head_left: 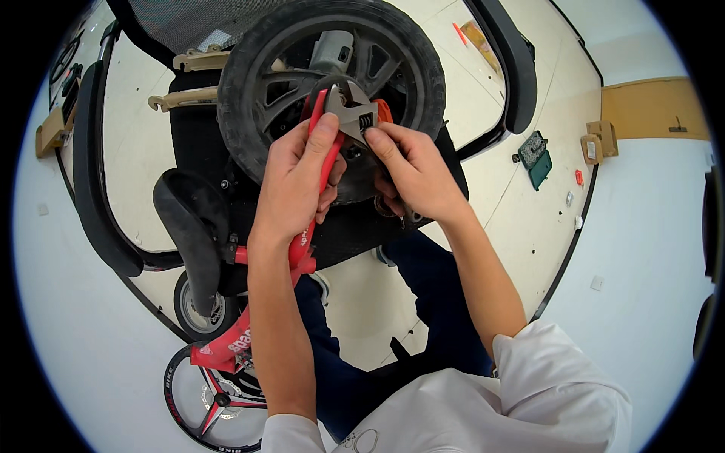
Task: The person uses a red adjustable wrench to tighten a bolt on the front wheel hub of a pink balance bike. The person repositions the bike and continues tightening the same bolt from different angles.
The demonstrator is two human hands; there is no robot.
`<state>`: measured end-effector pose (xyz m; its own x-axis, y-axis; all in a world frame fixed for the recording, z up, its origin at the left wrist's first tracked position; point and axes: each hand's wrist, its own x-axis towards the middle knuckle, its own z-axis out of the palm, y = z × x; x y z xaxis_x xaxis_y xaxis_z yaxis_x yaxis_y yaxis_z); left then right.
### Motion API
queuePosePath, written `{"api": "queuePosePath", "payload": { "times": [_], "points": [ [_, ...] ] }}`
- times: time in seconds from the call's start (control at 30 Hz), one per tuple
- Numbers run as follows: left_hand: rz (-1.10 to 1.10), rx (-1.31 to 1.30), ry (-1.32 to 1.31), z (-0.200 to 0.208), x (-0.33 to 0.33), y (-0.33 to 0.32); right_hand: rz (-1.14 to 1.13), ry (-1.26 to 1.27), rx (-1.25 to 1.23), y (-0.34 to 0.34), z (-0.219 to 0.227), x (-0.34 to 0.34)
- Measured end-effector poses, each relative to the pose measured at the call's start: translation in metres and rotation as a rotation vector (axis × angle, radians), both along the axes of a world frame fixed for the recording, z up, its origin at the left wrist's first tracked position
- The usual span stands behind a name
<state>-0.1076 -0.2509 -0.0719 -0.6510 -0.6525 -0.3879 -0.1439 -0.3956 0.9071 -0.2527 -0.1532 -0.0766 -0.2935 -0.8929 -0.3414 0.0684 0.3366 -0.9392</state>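
Note:
My left hand (296, 181) grips the red handle of an adjustable wrench (349, 115), thumb pressed along it. My right hand (411, 172) holds the wrench's grey metal head from the right, fingers at its jaw. The wrench head sits against the hub of a small black wheel (257, 90) with a thick tyre, lying on a black chair seat. A black bicycle saddle (189, 223) and part of a red frame (226, 343) lie just left of my left forearm.
Black chair armrests (94, 174) curve on both sides. A second, thin-spoked wheel (204, 400) lies on the floor at lower left. A small green box (538, 158) and small loose parts lie on the floor to the right. My legs in dark trousers are below.

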Motion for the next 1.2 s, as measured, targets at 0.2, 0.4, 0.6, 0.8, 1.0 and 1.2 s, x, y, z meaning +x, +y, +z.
{"api": "queuePosePath", "payload": {
  "times": [0.2, 0.4, 0.6, 0.8, 1.0, 1.2],
  "points": [
    [0.017, -0.002, 0.006, 0.001, -0.001, 0.0, 0.098, 0.06, -0.005, -0.002, 0.01, -0.006],
    [0.027, -0.017, -0.012, 0.002, -0.002, -0.001, 0.098, -0.007, 0.078, -0.005, 0.014, -0.008],
    [-0.018, -0.003, 0.001, -0.007, 0.004, -0.006, -0.112, -0.283, -0.099, -0.003, -0.006, 0.039],
    [0.022, -0.046, -0.069, -0.002, 0.004, 0.0, -0.076, 0.016, -0.107, -0.005, 0.0, 0.037],
    [0.098, 0.031, -0.073, 0.003, 0.0, 0.012, 0.014, 0.065, -0.062, 0.011, 0.002, 0.009],
    [0.031, -0.04, -0.129, 0.008, 0.0, 0.008, 0.074, 0.248, -0.037, 0.037, 0.013, -0.032]
  ]
}}
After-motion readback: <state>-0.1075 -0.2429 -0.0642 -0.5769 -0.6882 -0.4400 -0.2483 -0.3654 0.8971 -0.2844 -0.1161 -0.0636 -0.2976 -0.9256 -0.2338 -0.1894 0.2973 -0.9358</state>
